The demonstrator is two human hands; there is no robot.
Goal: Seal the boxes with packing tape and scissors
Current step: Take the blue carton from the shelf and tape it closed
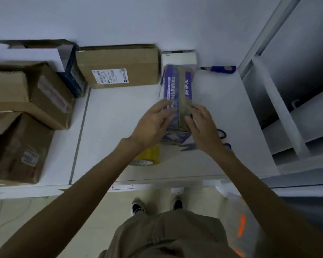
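A: What stands at the left end of the white table [108, 112]?
B: A pile of brown cardboard boxes [26, 101], one leaning on another, and a brown wrapped parcel [17, 149] at the near edge. What they hold does not show.
A: And further along?
B: A larger box [117, 66] with a white label lies against the wall, its top closed. Nearer the person, a yellow tape roll [149, 157] lies partly under the left forearm.
A: Where is the box in hand?
B: The purple and brown box [177, 86] lies lengthwise in the middle, closed. The left hand [153, 123] lies flat on its top, fingers straight. The right hand [203, 125] presses its right edge with spread fingers. Neither grasps anything.
A: The scissors?
B: The scissors [189, 146] lie just right of that box, mostly under the right hand. A blue-handled knife [220, 69] lies by the wall.
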